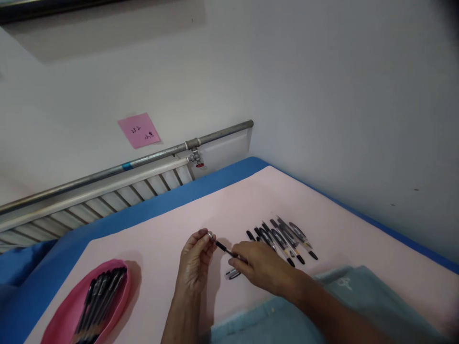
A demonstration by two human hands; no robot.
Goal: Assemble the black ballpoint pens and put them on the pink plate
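Note:
My left hand [195, 260] and my right hand [261, 267] meet over a pink table mat [161, 243]. Between them runs a thin black pen [224, 247]. The left fingers pinch its small silver end near the top, and the right fingers close round its other end. A pen cap [232, 274] lies on the mat just under my right hand. A row of several black pens [283, 239] lies side by side just beyond my right hand.
A pink oval tray [68, 310] at the lower left holds several black pens. A teal cloth [344, 301] lies by the near edge. A radiator with a metal pipe [143, 162] runs along the wall, under a pink sticky note [139, 130].

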